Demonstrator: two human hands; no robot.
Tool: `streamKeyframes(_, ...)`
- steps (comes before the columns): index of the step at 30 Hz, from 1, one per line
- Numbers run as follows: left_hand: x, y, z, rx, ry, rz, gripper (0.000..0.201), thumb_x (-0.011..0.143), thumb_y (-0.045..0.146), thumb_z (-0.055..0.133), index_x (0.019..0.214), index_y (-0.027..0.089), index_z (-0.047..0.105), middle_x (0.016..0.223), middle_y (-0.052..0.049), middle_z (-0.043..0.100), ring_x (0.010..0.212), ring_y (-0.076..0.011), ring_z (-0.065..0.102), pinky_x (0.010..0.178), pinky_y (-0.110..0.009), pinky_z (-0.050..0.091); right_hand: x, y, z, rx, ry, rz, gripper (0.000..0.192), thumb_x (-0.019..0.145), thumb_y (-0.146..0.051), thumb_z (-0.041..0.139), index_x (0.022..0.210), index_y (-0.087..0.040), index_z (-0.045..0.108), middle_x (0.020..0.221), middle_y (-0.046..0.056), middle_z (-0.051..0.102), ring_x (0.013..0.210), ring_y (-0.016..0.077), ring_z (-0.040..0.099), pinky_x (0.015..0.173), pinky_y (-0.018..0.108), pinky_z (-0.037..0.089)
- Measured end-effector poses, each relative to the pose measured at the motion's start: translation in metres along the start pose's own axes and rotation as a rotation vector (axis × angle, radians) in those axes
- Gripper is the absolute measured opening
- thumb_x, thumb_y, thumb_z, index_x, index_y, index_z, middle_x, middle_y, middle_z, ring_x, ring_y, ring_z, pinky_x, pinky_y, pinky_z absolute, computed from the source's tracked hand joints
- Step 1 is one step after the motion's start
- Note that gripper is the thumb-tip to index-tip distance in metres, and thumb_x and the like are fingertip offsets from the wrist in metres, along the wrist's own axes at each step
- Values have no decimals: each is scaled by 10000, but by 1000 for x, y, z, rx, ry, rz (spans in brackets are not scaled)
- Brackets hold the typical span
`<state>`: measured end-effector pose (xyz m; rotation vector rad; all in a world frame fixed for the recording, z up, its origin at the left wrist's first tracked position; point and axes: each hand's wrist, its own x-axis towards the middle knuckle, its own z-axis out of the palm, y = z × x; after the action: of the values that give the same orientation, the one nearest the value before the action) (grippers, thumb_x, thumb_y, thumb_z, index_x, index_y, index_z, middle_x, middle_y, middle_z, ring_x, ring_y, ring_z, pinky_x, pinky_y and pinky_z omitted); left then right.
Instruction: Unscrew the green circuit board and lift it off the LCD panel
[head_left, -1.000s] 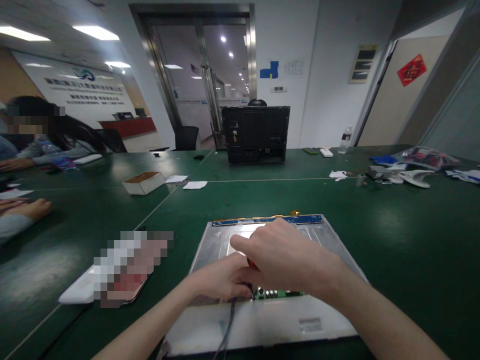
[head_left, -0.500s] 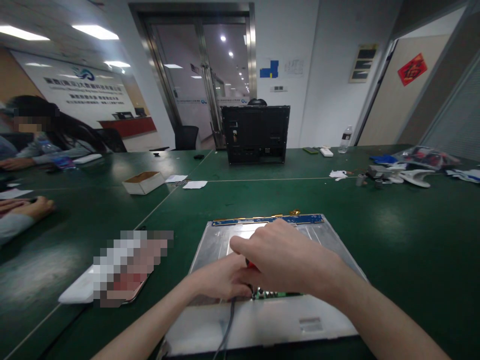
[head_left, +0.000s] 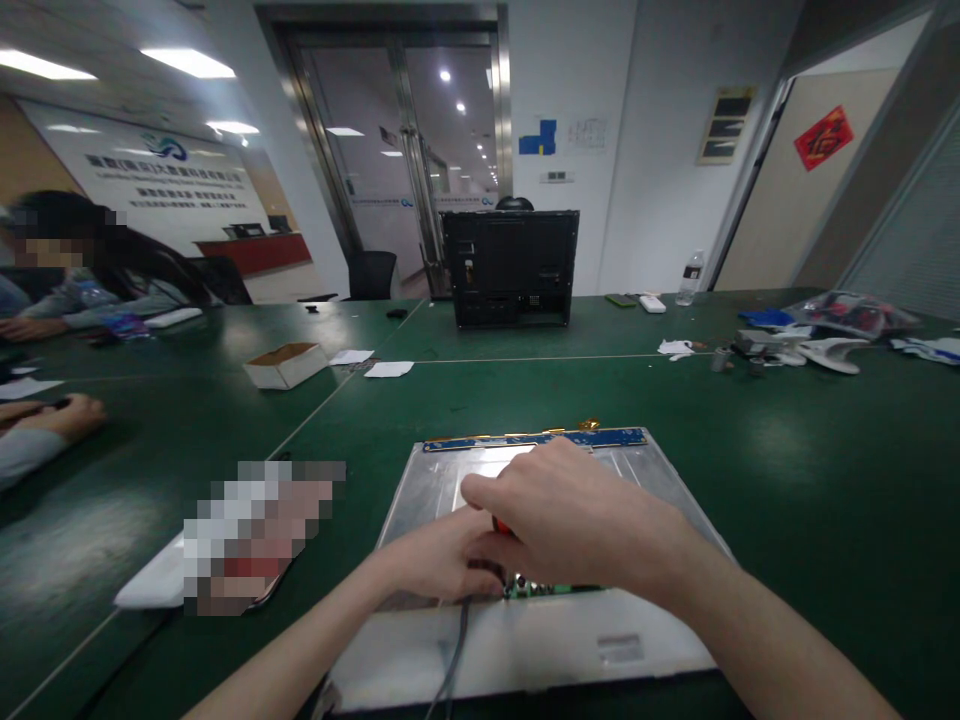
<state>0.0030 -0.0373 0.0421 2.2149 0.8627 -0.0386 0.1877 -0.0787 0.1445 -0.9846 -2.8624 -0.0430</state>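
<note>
The right hand (head_left: 581, 520) is curled around a red-handled tool (head_left: 501, 526), of which only a sliver of red shows under the fingers, so which way the tool points cannot be told; its forefinger sticks out to the left over the metal panel (head_left: 442, 480). The left hand (head_left: 442, 555) is pressed against it from the left, fingers bunched down on the panel beside the tool, though whether they pinch anything is hidden by the right hand. Both hands sit over the middle of the panel, just above a small green circuit board (head_left: 551, 588) with a row of tiny parts. The panel lies flat on the green table (head_left: 787, 450), its long axis running left to right, with a blue strip (head_left: 536, 438) along its far edge and a white band (head_left: 525, 640) along its near edge. A dark cable (head_left: 454, 650) runs from under the left hand across the white band toward the near edge. Left of the panel lies a flat white thing (head_left: 150, 585), partly blurred out. Farther off behind the panel stands a black monitor (head_left: 511, 267) showing its back, and to the far left of the panel sits an open cardboard box (head_left: 286, 364). Another person's hand (head_left: 64, 415) rests on the table well left of the panel.
</note>
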Motion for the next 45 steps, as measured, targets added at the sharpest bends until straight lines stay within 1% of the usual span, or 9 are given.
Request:
streamKeyframes(4, 1, -7, 5, 4, -18, -24, 83, 756, 234, 625, 820, 189, 654, 858, -1, 666, 802, -200, 591, 700, -261, 444, -1, 0, 0, 27, -5, -41, 153, 851, -260, 538, 983, -183, 550, 788, 38, 690, 615, 161, 604, 477, 276, 234)
streamKeyframes(9, 0, -5, 3, 32, -11, -79, 124, 732, 263, 647, 836, 197, 629, 823, 5, 649, 784, -202, 572, 688, -270, 434, -3, 1, 1, 41, 33, -68, 196, 830, -323, 561, 977, -197, 532, 757, 16, 675, 588, 160, 585, 454, 278, 205)
streamKeyframes(14, 0, 0, 1, -6, -29, -35, 98, 741, 269, 639, 772, 177, 634, 835, -11, 632, 771, -201, 569, 650, -262, 431, -2, 2, -1, 12, 30, -37, 111, 869, -290, 521, 923, -199, 554, 752, 24, 687, 604, 161, 599, 481, 280, 227)
streamKeyframes(19, 0, -2, 3, 26, -25, -57, 94, 732, 241, 614, 807, 185, 618, 773, 4, 619, 719, -196, 562, 609, -269, 400, -2, 2, -2, 33, 6, -75, 222, 813, -291, 574, 1006, -192, 527, 779, 22, 683, 605, 167, 604, 460, 277, 227)
streamKeyframes(22, -1, 2, 1, 26, 6, -40, 160, 696, 227, 634, 850, 190, 613, 844, 6, 631, 770, -195, 563, 649, -256, 422, -2, 1, 0, 19, 24, -47, 199, 827, -335, 563, 971, -199, 548, 758, 26, 687, 597, 174, 605, 467, 279, 224)
streamKeyframes(27, 0, 2, 2, -11, -3, -13, 97, 708, 248, 634, 735, 164, 593, 796, -8, 612, 718, -183, 554, 608, -243, 423, -2, 2, 2, -16, 46, -12, 120, 854, -300, 526, 909, -197, 557, 723, 24, 679, 564, 158, 579, 471, 278, 208)
streamKeyframes(35, 0, 5, 1, 13, 33, -15, 135, 691, 203, 641, 824, 187, 625, 882, 6, 637, 813, -192, 568, 678, -242, 445, -2, 3, 2, 5, 54, -51, 146, 842, -332, 538, 905, -201, 557, 731, 20, 677, 566, 152, 559, 471, 277, 198)
streamKeyframes(40, 2, -2, 4, 11, -24, 2, 120, 747, 270, 632, 775, 154, 645, 832, -18, 642, 761, -192, 581, 642, -243, 438, -1, 2, 1, -5, 21, -35, 111, 859, -278, 527, 916, -189, 561, 737, 26, 679, 572, 149, 575, 468, 280, 209)
streamKeyframes(45, 0, -5, 7, 69, 11, -42, 128, 746, 255, 623, 847, 177, 628, 818, -5, 648, 745, -189, 574, 647, -248, 426, -2, 2, 0, 54, 25, -96, 223, 799, -301, 591, 981, -189, 526, 753, 13, 668, 571, 155, 568, 449, 268, 223)
